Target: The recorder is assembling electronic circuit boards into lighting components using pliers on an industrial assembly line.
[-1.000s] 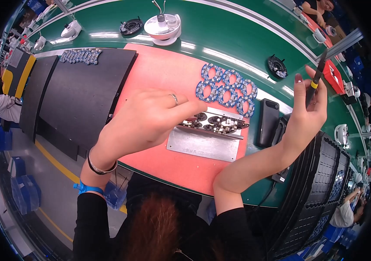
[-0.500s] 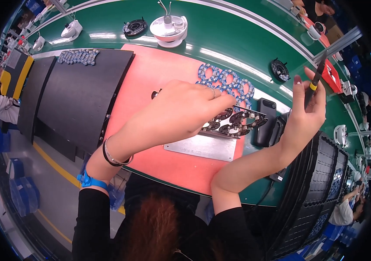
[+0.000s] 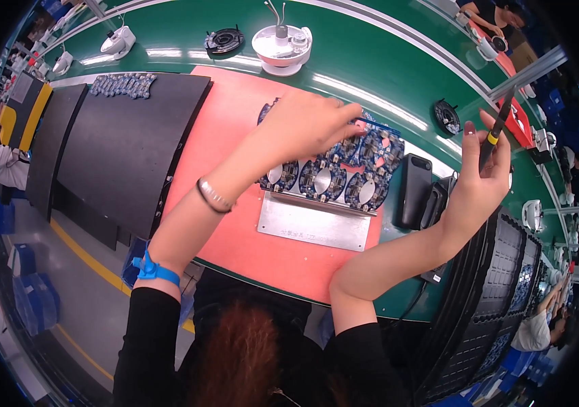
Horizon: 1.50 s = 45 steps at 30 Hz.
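Over pink matting [image 3: 283,275], left hand [image 3: 311,123], shifted forward, pinches a blue board [image 3: 380,127]; right hand [image 3: 474,169] clasps a dark tool [image 3: 501,119].

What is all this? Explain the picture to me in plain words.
No robot here: these are a person's bare hands, seen from a wide head-worn camera looking down, which bends straight edges. On the green table lies a pink mat; over it are a metal plate and blue boards. The left hand is at the boards; whether it grips them is unclear. The right hand, raised, holds a dark tool. A white unit stands beyond the mat.
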Each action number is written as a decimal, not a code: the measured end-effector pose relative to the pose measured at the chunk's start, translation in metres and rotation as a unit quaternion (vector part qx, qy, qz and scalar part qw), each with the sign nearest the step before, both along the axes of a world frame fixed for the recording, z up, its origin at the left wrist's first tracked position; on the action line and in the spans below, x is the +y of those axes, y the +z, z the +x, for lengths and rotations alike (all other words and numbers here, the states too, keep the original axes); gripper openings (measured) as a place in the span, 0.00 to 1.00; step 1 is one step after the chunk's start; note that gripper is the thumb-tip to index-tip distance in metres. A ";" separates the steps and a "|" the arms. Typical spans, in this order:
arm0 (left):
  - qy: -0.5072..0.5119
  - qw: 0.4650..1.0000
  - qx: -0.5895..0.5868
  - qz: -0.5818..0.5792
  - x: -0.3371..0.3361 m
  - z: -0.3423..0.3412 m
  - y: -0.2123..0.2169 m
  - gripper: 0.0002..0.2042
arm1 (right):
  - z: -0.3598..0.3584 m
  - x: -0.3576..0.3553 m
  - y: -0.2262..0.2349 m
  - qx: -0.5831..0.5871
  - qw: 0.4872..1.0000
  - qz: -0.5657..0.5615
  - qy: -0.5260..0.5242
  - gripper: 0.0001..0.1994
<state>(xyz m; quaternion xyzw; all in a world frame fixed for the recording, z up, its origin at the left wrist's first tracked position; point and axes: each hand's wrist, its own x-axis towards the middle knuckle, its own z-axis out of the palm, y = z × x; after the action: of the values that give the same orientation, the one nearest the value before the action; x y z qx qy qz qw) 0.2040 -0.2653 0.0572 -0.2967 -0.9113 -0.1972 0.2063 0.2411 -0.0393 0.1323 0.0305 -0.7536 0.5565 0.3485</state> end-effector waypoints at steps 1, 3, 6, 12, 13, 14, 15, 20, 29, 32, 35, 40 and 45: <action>0.002 1.000 0.003 0.001 -0.003 -0.009 -0.008 0.17 | -0.001 0.000 -0.001 0.002 1.000 -0.003 0.002 0.13; -0.007 0.990 -0.129 -0.049 -0.006 -0.023 -0.030 0.15 | -0.001 0.002 -0.005 0.005 1.000 -0.005 0.004 0.13; -0.015 0.994 -0.104 -0.003 -0.007 -0.026 -0.046 0.17 | 0.001 0.002 -0.004 -0.006 1.000 -0.003 -0.007 0.13; 0.008 0.976 -0.211 0.059 -0.022 -0.038 -0.028 0.18 | -0.003 0.005 -0.005 -0.014 1.000 -0.009 -0.012 0.14; 0.040 0.969 -0.238 0.050 -0.027 -0.039 -0.023 0.18 | -0.003 0.007 -0.004 -0.014 1.000 -0.010 -0.012 0.14; 0.039 0.968 -0.241 0.067 -0.031 -0.040 -0.021 0.18 | -0.002 0.009 -0.004 -0.022 1.000 -0.011 -0.016 0.14; 0.039 0.968 -0.239 0.066 -0.035 -0.041 -0.022 0.18 | -0.003 0.011 -0.003 -0.028 0.999 -0.013 -0.020 0.14; 0.020 0.970 -0.229 0.083 -0.041 -0.049 -0.059 0.19 | -0.003 0.017 -0.007 -0.003 0.999 -0.033 -0.012 0.14; 0.005 0.997 -0.075 0.035 -0.055 -0.033 -0.083 0.13 | -0.005 0.008 -0.007 -0.009 1.000 -0.018 -0.013 0.13; 0.001 0.998 -0.018 0.066 -0.052 -0.009 -0.064 0.13 | -0.003 0.009 -0.007 -0.006 1.000 -0.023 -0.014 0.13; 0.071 0.965 -0.232 0.103 -0.051 0.052 -0.017 0.11 | -0.002 0.012 -0.006 -0.013 1.000 -0.022 -0.018 0.13; 0.134 0.945 -0.293 0.061 -0.056 0.115 -0.010 0.15 | -0.008 0.008 -0.009 -0.013 1.000 0.002 -0.011 0.13; 0.105 0.955 -0.263 0.088 -0.062 0.126 -0.034 0.16 | -0.004 0.002 -0.005 -0.009 1.000 -0.008 0.001 0.13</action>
<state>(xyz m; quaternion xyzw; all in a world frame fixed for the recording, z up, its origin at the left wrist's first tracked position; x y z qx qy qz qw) 0.3298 -0.3276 0.0232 -0.1176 -0.9382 -0.3254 0.0040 0.2367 -0.0369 0.1269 0.0235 -0.7518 0.5634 0.3417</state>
